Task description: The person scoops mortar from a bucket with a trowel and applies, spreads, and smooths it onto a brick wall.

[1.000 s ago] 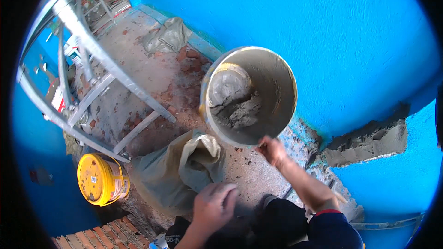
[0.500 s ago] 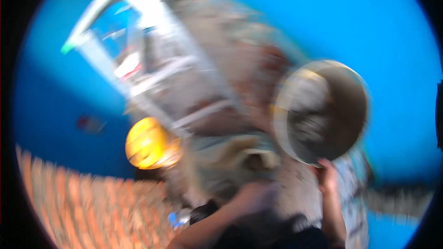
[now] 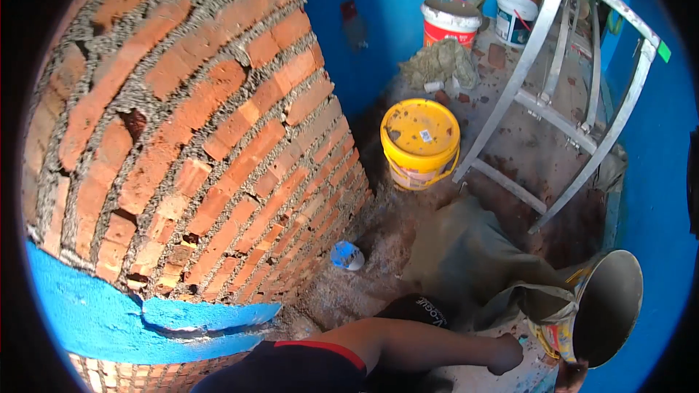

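Observation:
A large bucket [image 3: 606,309] with a pale rim and a yellow-and-red label lies tilted at the lower right, its mouth turned to the right. At the bucket's lower rim, my right hand [image 3: 571,376] is closed on the edge; only part of it shows. My left hand [image 3: 504,354] reaches across from the lower middle, its fingers hidden, with the back of the hand close to the bucket's label. Just above it, a grey-green woven sack [image 3: 535,302] gapes at its mouth, beside the bucket. The sack's body [image 3: 473,236] spreads over the dusty floor.
A rough brick wall [image 3: 196,131] fills the left. Beyond the sack stand a yellow lidded bucket [image 3: 421,138] and a metal ladder [image 3: 513,94]. Farther back are a red-and-white bucket [image 3: 450,25] and a white pail [image 3: 514,20]. A blue-and-white object [image 3: 347,255] lies near the wall.
My view has swung left, bringing the brick wall in large. The bucket now appears lower and farther right, seen more from its side. My right hand stays at its rim.

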`<state>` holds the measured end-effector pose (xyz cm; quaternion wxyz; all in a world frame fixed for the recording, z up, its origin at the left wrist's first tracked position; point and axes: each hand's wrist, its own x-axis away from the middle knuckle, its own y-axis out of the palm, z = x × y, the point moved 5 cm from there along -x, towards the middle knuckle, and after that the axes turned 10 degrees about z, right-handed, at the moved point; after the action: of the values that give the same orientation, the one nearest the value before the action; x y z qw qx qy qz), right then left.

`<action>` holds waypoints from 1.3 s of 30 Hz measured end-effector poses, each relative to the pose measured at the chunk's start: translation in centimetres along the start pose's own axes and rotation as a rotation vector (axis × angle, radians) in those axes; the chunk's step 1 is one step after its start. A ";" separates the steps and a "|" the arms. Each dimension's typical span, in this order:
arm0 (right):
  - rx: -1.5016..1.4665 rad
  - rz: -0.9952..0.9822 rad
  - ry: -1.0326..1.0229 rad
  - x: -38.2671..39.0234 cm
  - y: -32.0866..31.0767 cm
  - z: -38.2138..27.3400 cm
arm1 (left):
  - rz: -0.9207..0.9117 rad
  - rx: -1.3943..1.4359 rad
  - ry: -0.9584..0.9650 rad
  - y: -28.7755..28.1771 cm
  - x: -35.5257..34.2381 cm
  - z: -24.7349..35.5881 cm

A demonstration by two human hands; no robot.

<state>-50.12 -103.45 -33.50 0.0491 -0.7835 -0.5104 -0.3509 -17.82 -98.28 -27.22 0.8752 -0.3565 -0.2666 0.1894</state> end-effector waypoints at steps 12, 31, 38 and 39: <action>-0.060 0.198 0.236 17.5 6.7 2.4 | 0.122 -0.095 0.050 -4.8 4.7 -1.1; 0.030 0.286 0.339 18.2 0.0 12.1 | 0.745 -0.505 -0.392 -13.6 5.4 -14.2; 0.235 0.176 0.136 6.9 1.2 11.6 | 1.215 0.314 -0.415 -9.5 -3.6 -16.9; 0.252 0.132 0.141 5.9 3.6 11.8 | 1.318 0.339 -0.450 -9.7 -3.2 -18.0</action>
<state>-39.85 -95.49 -37.83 0.2058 -0.7763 -0.4932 -0.3344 -8.15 -115.93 -32.13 0.5459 -0.2548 -0.1369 0.7863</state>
